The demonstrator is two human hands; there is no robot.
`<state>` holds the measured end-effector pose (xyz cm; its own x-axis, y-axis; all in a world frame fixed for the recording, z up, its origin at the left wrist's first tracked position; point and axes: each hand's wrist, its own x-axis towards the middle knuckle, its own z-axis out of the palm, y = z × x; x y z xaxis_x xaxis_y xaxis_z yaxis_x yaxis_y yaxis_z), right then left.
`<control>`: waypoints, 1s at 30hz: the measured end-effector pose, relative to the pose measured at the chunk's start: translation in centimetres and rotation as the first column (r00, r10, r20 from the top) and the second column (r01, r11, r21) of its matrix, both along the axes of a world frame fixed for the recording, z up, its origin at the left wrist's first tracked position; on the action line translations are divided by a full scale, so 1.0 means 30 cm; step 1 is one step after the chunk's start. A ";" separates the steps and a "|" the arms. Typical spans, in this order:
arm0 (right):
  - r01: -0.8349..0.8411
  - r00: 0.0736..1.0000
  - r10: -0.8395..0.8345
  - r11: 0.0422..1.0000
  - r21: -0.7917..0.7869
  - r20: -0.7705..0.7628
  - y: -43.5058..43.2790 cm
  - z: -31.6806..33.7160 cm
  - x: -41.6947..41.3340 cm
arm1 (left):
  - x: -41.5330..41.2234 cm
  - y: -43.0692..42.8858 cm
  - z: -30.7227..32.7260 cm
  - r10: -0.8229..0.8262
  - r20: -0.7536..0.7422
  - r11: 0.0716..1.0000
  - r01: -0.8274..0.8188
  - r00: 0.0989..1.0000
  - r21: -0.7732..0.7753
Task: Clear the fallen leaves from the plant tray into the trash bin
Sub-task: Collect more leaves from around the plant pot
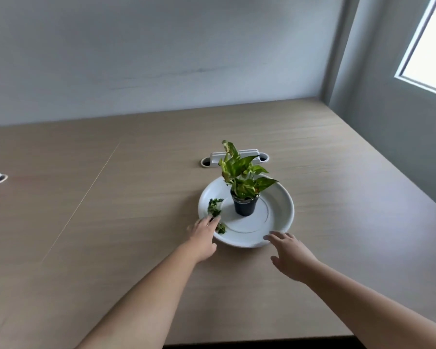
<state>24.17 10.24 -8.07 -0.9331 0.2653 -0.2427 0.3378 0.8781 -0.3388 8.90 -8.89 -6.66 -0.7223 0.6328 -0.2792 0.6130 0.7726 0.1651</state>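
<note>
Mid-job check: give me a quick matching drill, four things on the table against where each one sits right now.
Things:
1. Left hand
2. Right hand
3. Small black plastic plant pot
4. White plastic cable port

Places:
A. Set into the wooden table behind the tray
B. Middle of the round white plant tray
C. At the tray's near rim, fingers spread
D. At the tray's left edge, fingertips on the dark green fallen leaves

Pairs: 1-D, 2-C, 3-B, 4-A
</note>
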 end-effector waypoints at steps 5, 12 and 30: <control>-0.134 0.987 0.149 0.970 0.203 -0.061 -0.028 -0.081 -0.060 | -0.079 -0.009 -0.074 -0.143 -0.026 0.977 0.137 0.989 -0.162; -0.058 0.998 0.065 0.965 0.255 -0.017 0.201 -0.030 -0.112 | 0.065 0.019 -0.167 -0.225 -0.102 0.974 0.224 0.969 -0.024; -0.124 0.981 0.108 0.987 0.098 0.162 0.237 0.045 -0.188 | 0.014 0.078 -0.152 -0.047 -0.018 0.993 0.048 0.999 0.109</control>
